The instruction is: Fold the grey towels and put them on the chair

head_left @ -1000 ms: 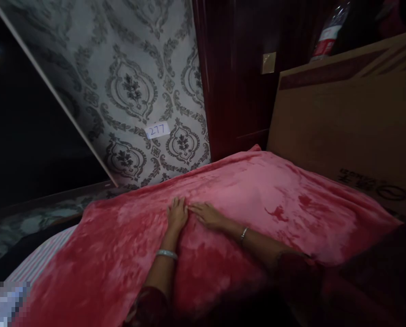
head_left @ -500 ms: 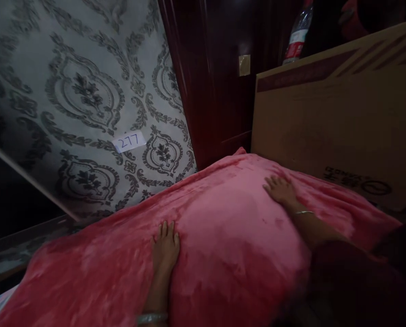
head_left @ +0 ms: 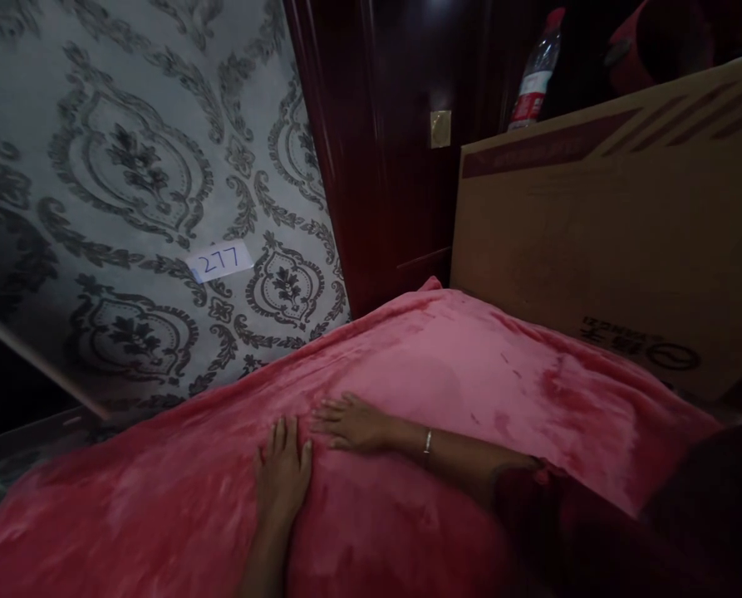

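Observation:
A plush pink-red blanket (head_left: 445,374) spreads across the lower part of the head view, with lighter and darker patches in its pile. My left hand (head_left: 282,469) lies palm down on it, fingers extended. Just to its right, my right hand (head_left: 355,423) rests flat on the same blanket, its fingers pointing left toward my left hand. A small gap shows between the two hands, and neither grips any of the fabric. A thin bracelet (head_left: 428,441) circles my right wrist.
Patterned wallpaper (head_left: 140,166) with a paper marked 277 (head_left: 221,261) rises at the left. Beyond the blanket is a dark red wooden panel (head_left: 383,191). A large cardboard box (head_left: 595,224) stands at the right, and a plastic bottle (head_left: 536,75) shows above its edge.
My right hand has swept left across the blanket from its far right part to beside my left hand. My left hand stays on about the same spot. The view has shifted slightly.

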